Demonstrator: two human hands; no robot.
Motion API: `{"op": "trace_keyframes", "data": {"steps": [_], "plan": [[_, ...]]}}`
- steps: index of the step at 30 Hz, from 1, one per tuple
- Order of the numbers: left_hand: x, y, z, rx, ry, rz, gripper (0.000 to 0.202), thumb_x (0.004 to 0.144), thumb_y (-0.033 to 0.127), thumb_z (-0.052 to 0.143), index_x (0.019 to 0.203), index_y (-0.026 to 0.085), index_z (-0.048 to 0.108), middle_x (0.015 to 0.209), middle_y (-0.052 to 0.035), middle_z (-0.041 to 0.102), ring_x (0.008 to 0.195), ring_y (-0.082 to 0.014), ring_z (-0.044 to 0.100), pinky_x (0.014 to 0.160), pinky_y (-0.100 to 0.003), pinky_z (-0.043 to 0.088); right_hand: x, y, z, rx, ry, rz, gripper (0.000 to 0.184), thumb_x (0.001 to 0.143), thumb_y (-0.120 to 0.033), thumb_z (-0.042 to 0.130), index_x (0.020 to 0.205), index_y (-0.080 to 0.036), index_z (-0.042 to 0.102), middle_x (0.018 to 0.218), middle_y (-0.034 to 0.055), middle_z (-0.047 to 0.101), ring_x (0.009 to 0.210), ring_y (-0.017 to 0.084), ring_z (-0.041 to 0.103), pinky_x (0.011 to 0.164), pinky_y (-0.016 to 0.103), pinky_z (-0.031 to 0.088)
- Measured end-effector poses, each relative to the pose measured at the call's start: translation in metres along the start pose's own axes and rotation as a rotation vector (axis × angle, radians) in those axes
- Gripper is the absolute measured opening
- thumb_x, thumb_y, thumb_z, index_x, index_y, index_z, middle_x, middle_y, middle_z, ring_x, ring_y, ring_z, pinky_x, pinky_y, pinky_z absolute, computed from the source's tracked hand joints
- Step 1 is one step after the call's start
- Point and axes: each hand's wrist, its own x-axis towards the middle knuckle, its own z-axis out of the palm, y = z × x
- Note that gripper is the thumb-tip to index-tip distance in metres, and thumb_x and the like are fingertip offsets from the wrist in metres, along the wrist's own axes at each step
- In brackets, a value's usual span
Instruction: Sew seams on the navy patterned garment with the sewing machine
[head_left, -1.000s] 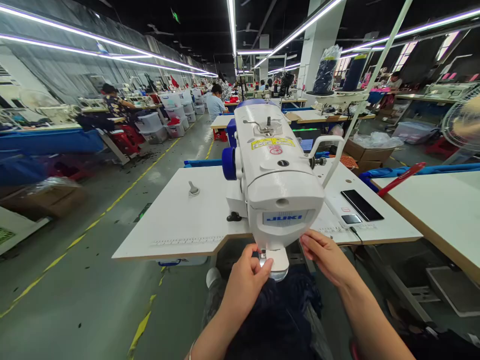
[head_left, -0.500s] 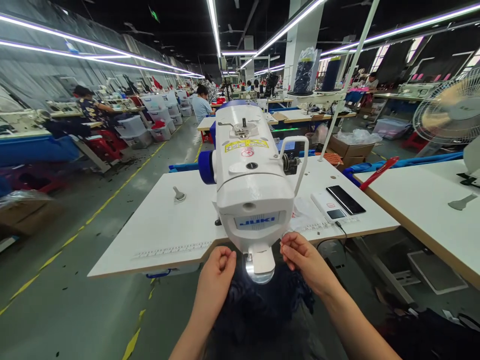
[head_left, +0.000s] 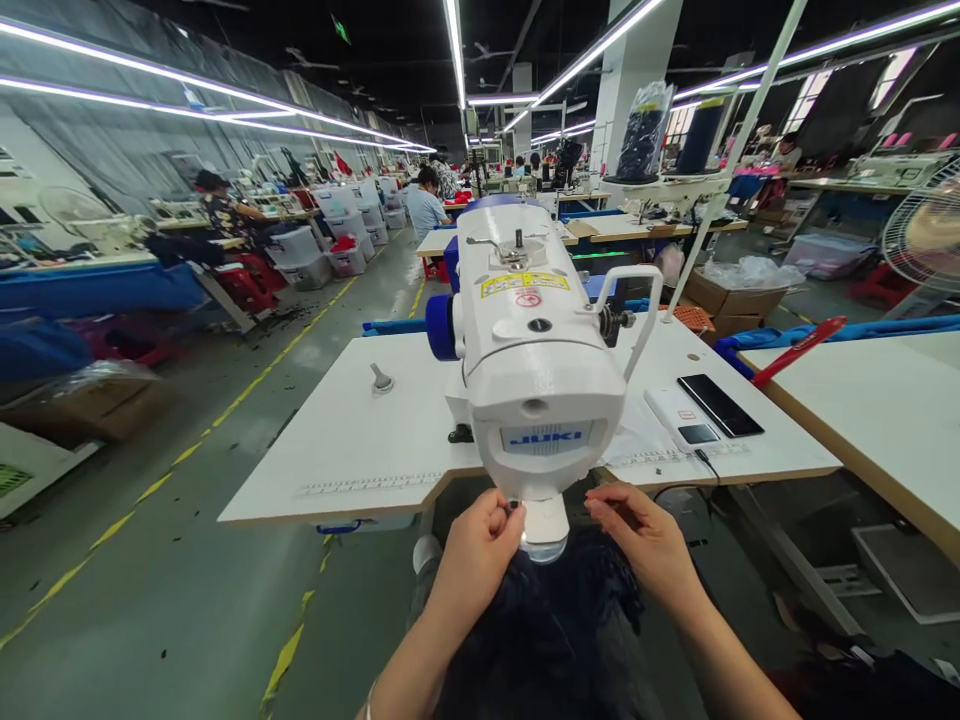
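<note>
A white sewing machine [head_left: 536, 345] stands on a white table [head_left: 360, 440], its head end facing me. My left hand [head_left: 476, 555] is closed in a pinch against the lower left of the machine's head, by the lamp [head_left: 544, 530]. My right hand [head_left: 645, 540] is curled just right of the head, fingers pinched together; what it holds is too small to name. Dark navy fabric [head_left: 555, 630] lies bunched under both hands, below the machine's head.
A black phone [head_left: 720, 405] and a white device [head_left: 679, 418] lie on the table's right side. Another white table [head_left: 877, 420] stands to the right, with a fan [head_left: 926, 235] behind. Other people sit at stations along the aisle [head_left: 225, 400] at left.
My left hand has moved up and right to pinch at the machine head's lower edge. My right hand has dropped slightly. The view has shifted back to the right.
</note>
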Motion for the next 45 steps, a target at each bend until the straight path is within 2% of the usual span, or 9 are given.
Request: {"op": "trace_keyframes", "data": {"steps": [4, 9, 14, 19, 24, 28, 34, 42, 45], "plan": [[0.005, -0.006, -0.006, 0.023, 0.138, -0.006, 0.022, 0.082, 0.036, 0.049, 0.069, 0.021, 0.039, 0.053, 0.0098, 0.024, 0.052, -0.0102, 0.026, 0.053, -0.023, 0.022, 0.0, 0.002, -0.002, -0.059, 0.011, -0.055, 0.016, 0.089, -0.04, 0.059, 0.09, -0.024, 0.064, 0.08, 0.0014, 0.062, 0.061, 0.015, 0.057, 0.056, 0.027, 0.048], [0.01, -0.026, -0.017, 0.083, 0.202, -0.05, 0.022, 0.086, 0.041, 0.043, 0.075, 0.022, 0.044, 0.054, 0.0091, 0.028, 0.054, -0.0119, 0.034, 0.056, -0.023, 0.026, 0.0, 0.003, -0.003, -0.089, 0.026, -0.103, 0.016, 0.089, -0.04, 0.059, 0.088, -0.025, 0.066, 0.093, 0.004, 0.063, 0.063, 0.016, 0.059, 0.057, 0.029, 0.05], [0.005, -0.05, -0.023, 0.138, 0.086, -0.107, 0.026, 0.087, 0.047, 0.042, 0.086, 0.022, 0.05, 0.053, 0.0093, 0.028, 0.053, -0.013, 0.035, 0.055, -0.024, 0.026, 0.0, 0.005, -0.002, -0.071, 0.069, 0.062, 0.023, 0.086, -0.047, 0.059, 0.091, -0.024, 0.063, 0.076, 0.0032, 0.067, 0.062, 0.019, 0.062, 0.06, 0.031, 0.053], [-0.007, -0.066, -0.027, 0.247, -0.02, -0.137, 0.034, 0.089, 0.05, 0.036, 0.07, 0.022, 0.04, 0.056, 0.0074, 0.032, 0.054, -0.0128, 0.032, 0.055, -0.025, 0.024, 0.0, 0.004, 0.001, 0.062, 0.117, 0.091, 0.033, 0.08, -0.049, 0.067, 0.099, -0.023, 0.059, 0.083, 0.0037, 0.066, 0.068, 0.019, 0.064, 0.058, 0.029, 0.055], [-0.018, -0.057, -0.026, 0.176, -0.155, -0.134, 0.036, 0.09, 0.051, 0.038, 0.072, 0.021, 0.045, 0.057, 0.0069, 0.032, 0.055, -0.0128, 0.032, 0.054, -0.025, 0.021, -0.001, -0.002, 0.0, 0.104, 0.058, 0.156, 0.032, 0.08, -0.05, 0.068, 0.089, -0.02, 0.061, 0.076, 0.0048, 0.067, 0.068, 0.019, 0.065, 0.06, 0.028, 0.056], [-0.022, -0.044, -0.027, 0.02, -0.216, -0.099, 0.038, 0.088, 0.054, 0.042, 0.074, 0.02, 0.048, 0.058, 0.0078, 0.029, 0.055, -0.0116, 0.027, 0.054, -0.024, 0.021, -0.003, -0.006, 0.001, 0.153, 0.017, 0.172, 0.03, 0.081, -0.048, 0.067, 0.092, -0.021, 0.063, 0.089, 0.0078, 0.07, 0.083, 0.022, 0.068, 0.066, 0.03, 0.058], [-0.031, -0.037, -0.029, 0.077, -0.429, -0.048, 0.036, 0.069, 0.052, 0.071, 0.068, 0.018, 0.059, 0.058, 0.0065, 0.042, 0.055, -0.0104, 0.033, 0.051, -0.023, 0.022, -0.005, 0.001, 0.001, 0.027, 0.027, 0.097, 0.024, 0.082, -0.046, 0.066, 0.088, -0.023, 0.065, 0.092, 0.0052, 0.067, 0.074, 0.019, 0.064, 0.064, 0.029, 0.056], [-0.033, -0.023, -0.03, 0.171, -0.421, 0.121, 0.027, 0.085, 0.045, 0.059, 0.074, 0.023, 0.072, 0.071, 0.0025, 0.064, 0.065, -0.0119, 0.055, 0.06, -0.021, 0.035, -0.001, 0.007, 0.002, -0.034, 0.054, 0.036, 0.017, 0.083, -0.041, 0.065, 0.084, -0.024, 0.064, 0.083, 0.0021, 0.062, 0.062, 0.016, 0.057, 0.058, 0.027, 0.049], [-0.035, -0.033, -0.024, 0.221, -0.436, 0.161, 0.025, 0.085, 0.046, 0.058, 0.08, 0.027, 0.073, 0.077, 0.0017, 0.07, 0.07, -0.0145, 0.062, 0.065, -0.021, 0.043, -0.002, 0.007, 0.01, 0.011, 0.071, 0.019, 0.015, 0.083, -0.038, 0.064, 0.083, -0.023, 0.064, 0.081, 0.0009, 0.062, 0.061, 0.015, 0.056, 0.057, 0.025, 0.049]]}}
